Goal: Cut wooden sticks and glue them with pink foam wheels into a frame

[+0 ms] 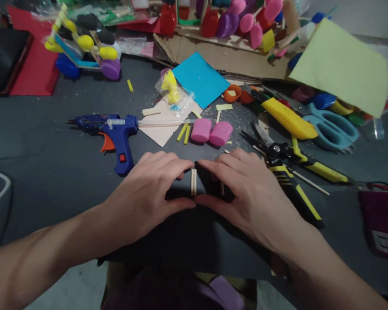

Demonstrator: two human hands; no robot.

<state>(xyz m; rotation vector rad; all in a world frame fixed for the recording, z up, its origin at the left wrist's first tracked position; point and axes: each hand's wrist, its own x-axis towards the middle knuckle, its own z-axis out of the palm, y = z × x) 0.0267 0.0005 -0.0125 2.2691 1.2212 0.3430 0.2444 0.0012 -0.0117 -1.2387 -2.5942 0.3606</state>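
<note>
A pair of short, pale wooden sticks (193,182) stands side by side between my two hands. My left hand (151,187) comes from the left, index finger at the sticks' far end and thumb at the near end. From the other side, my right hand (245,185) grips the same ends, so the fingertips of both hands almost meet. Another thin stick (222,188) shows partly under my right palm. Just beyond my fingers lie two pink foam-like pieces (201,130), with short yellow-green strips (183,132) beside them.
A blue glue gun (119,133) lies left. To the right are pliers (278,150), a yellow cutter (289,118) and blue-handled scissors (331,125). Behind stand a small wheeled model (84,47), a blue paper square (200,77) and cardboard (213,51). A purple packet (380,219) sits far right.
</note>
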